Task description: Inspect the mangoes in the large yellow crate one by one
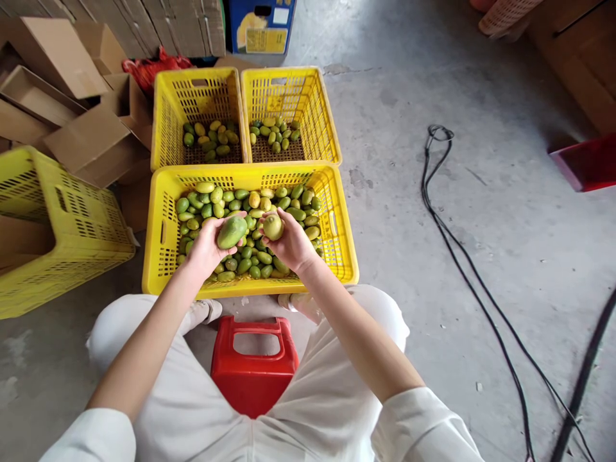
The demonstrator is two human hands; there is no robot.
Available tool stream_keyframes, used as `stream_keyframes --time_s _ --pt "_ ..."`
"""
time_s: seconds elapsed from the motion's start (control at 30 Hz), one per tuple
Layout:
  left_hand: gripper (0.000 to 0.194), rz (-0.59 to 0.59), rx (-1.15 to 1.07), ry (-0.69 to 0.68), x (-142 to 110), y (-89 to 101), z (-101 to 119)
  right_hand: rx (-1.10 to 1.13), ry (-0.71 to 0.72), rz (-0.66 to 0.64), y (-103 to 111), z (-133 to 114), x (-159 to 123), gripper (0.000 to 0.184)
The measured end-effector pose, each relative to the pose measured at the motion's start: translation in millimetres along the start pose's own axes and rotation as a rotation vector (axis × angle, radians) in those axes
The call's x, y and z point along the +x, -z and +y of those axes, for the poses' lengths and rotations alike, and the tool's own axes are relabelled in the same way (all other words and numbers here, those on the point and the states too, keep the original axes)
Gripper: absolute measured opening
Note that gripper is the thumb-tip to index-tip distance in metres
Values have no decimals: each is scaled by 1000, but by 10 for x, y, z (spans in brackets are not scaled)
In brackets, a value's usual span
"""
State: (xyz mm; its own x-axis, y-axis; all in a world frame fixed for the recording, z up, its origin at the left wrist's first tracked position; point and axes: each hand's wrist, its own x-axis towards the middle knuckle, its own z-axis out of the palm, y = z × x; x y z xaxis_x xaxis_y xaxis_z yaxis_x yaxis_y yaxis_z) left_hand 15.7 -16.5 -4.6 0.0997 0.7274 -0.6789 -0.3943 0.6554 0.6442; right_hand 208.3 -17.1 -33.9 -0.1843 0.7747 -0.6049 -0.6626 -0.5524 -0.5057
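Over the large yellow crate [250,290] in front of me, my left hand [208,247] is wrapped round a green mango [231,232]. Beside it, my right hand [294,245] grips a yellowish-green mango [273,226], its rounded end facing me. The two fruits are a short gap apart. Below both hands, many loose mangoes [264,258] in green and yellow fill the bottom of this crate. Behind it stand a left yellow crate [166,119] and a right yellow crate [328,128], each with a smaller heap of mangoes inside.
A red plastic stool [255,378] is between my legs. To the left are another yellow crate [86,224] and piled cardboard boxes [89,138]. A blue carton [262,25] stands at the back. Black cables [447,234] run across the concrete floor on the right.
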Motion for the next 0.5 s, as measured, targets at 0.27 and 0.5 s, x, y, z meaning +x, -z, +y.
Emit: stream_keyframes --time_s 0.27,0.5 --pt "29 47 -63 -117 20 31 -100 165 138 70 26 21 55 26" --pt "33 -18 -168 7 25 -25 -58 173 143 58 37 6 69 27"
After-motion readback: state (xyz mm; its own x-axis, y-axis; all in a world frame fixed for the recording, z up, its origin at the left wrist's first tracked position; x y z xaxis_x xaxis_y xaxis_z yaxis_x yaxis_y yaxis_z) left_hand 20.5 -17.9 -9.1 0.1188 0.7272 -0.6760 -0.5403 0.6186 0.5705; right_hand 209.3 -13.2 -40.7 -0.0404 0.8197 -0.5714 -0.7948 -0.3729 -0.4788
